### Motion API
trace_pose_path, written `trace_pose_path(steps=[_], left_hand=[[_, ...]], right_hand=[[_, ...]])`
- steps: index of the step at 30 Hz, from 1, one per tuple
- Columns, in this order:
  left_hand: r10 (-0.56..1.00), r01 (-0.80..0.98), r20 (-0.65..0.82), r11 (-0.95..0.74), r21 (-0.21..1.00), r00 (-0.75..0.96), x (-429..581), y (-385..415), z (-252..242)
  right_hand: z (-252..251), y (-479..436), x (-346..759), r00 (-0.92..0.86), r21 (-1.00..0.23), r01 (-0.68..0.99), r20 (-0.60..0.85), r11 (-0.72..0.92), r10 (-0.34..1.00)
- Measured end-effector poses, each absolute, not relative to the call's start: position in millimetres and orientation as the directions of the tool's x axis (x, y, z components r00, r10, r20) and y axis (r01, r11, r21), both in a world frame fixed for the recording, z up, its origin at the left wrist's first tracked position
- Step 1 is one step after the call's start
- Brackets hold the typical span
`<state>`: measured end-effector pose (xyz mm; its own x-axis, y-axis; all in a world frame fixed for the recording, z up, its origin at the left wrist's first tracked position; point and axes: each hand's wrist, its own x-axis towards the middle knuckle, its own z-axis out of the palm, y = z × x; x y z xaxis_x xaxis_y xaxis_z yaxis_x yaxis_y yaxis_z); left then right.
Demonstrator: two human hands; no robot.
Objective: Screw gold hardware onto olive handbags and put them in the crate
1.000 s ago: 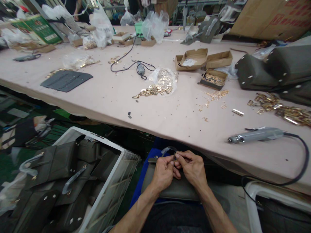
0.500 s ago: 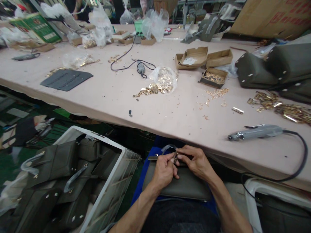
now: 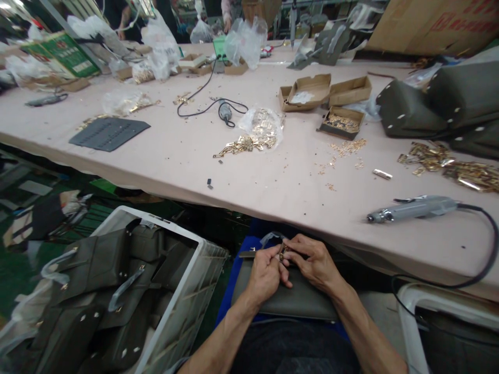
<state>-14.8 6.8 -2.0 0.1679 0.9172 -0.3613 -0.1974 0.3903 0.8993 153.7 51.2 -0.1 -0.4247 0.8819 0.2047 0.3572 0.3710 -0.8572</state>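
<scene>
A dark olive bag (image 3: 288,301) lies across my lap below the table edge. Both hands meet at its top. My left hand (image 3: 266,272) is closed in a pinch on a small gold metal fitting (image 3: 281,255) at the bag's strap. My right hand (image 3: 312,262) has its fingers curled and pinches the same fitting from the right side. A bit of clear plastic wrap (image 3: 270,238) sticks up just behind the fingers.
A grey electric screwdriver (image 3: 413,209) with a black cord lies on the pink table (image 3: 249,176) at right. Gold fittings (image 3: 249,143), small cardboard boxes (image 3: 323,93) and olive bags (image 3: 429,104) sit farther back. A white crate (image 3: 183,306) of bags stands at my left.
The view shifted slightly. My hands stay together on the fitting, with the fingers working it a little; the bag sits a touch lower on my lap.
</scene>
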Motion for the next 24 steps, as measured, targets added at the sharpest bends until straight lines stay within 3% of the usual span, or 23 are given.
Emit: trace_pose_path(steps=[7, 14, 24], left_hand=[[0.923, -0.196, -0.341, 0.373, 0.907, 0.178, -13.9, 7.1, -1.1], [0.944, -0.047, -0.292, 0.302, 0.952, 0.153, -11.1, 3.1, 1.1], [0.952, 0.078, -0.263, 0.254, 0.964, 0.159, -12.9, 0.6, 15.4]], right_hand=[[-3.2, 50.7, 155.4, -0.43, -0.864, 0.347, 0.199, 0.365, 0.881], [-3.5, 52.4, 158.0, -0.436, -0.871, 0.338, 0.191, 0.357, 0.879], [18.2, 83.7, 174.8, -0.646, -0.974, 0.196, -0.04, 0.115, 0.763]])
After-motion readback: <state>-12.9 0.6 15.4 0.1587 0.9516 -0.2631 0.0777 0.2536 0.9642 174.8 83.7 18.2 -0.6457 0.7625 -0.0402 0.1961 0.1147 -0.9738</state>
